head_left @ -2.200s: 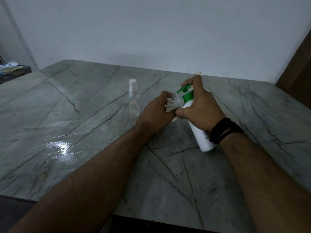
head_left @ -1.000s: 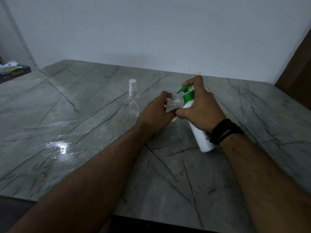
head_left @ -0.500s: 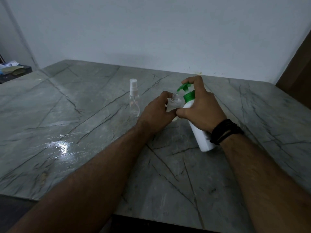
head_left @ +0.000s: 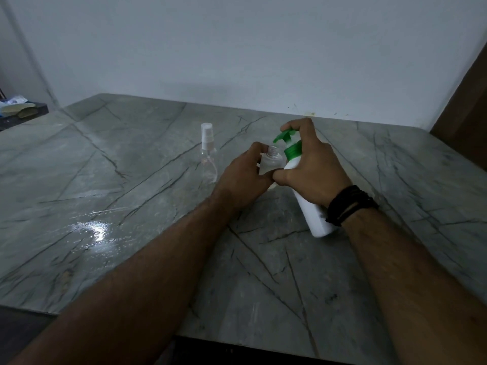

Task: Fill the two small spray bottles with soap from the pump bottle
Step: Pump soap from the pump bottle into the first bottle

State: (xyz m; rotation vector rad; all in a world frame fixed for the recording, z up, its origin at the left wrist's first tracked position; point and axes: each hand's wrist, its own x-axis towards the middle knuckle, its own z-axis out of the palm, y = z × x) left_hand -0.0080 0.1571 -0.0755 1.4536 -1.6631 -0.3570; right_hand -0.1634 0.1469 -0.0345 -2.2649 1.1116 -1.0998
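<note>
My left hand (head_left: 243, 177) grips a small clear spray bottle (head_left: 272, 161) with its cap off, mouth up, under the green nozzle. My right hand (head_left: 313, 167) wraps around the white pump bottle (head_left: 315, 217), which leans left, base on the table; a finger rests on top of the green pump head (head_left: 283, 135), which stands raised. A second small clear spray bottle (head_left: 208, 154) with its white sprayer on stands upright to the left, apart from both hands. Whether soap is in the held bottle is hard to tell.
The grey veined stone table (head_left: 131, 206) has a wet glossy patch (head_left: 97, 230) at front left. A white wall runs behind; a dark shelf with clutter (head_left: 18, 109) sits far left, and a brown door edge (head_left: 471, 101) far right.
The green pump head has risen from its pressed-down position under my right finger. Both hands and both small bottles stay where they were.
</note>
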